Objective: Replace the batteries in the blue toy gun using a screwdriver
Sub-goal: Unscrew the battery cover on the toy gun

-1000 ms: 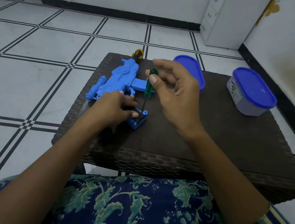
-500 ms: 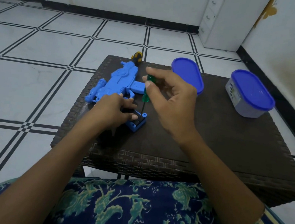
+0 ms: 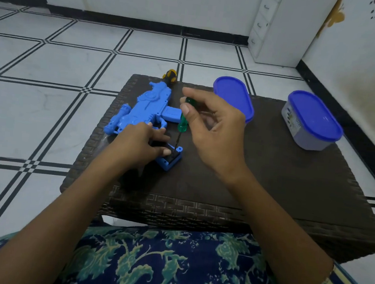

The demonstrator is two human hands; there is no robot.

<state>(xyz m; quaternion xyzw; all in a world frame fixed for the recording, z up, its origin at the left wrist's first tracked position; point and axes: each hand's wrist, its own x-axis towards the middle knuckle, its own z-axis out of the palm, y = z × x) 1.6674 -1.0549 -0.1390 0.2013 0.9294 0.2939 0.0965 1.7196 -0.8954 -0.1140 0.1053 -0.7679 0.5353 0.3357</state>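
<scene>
The blue toy gun (image 3: pixel 146 108) lies on its side at the back left of the dark woven table (image 3: pixel 270 171), its yellow-and-black muzzle at the far edge. A small blue battery holder (image 3: pixel 171 159) sits in front of the gun. My left hand (image 3: pixel 136 144) grips this holder and keeps it still. My right hand (image 3: pixel 214 130) pinches the green-handled screwdriver (image 3: pixel 184 119) between thumb and fingers. The screwdriver stands nearly upright with its tip down in the holder.
A loose blue oval lid (image 3: pixel 233 98) lies at the back of the table. A closed grey container with a blue lid (image 3: pixel 310 121) stands at the back right. A white drawer cabinet (image 3: pixel 280 27) is against the far wall. My lap in patterned cloth is below the table.
My right hand's fingers have shifted around the screwdriver handle, which stays upright on the holder. The left hand keeps its grip. The view has dropped slightly.
</scene>
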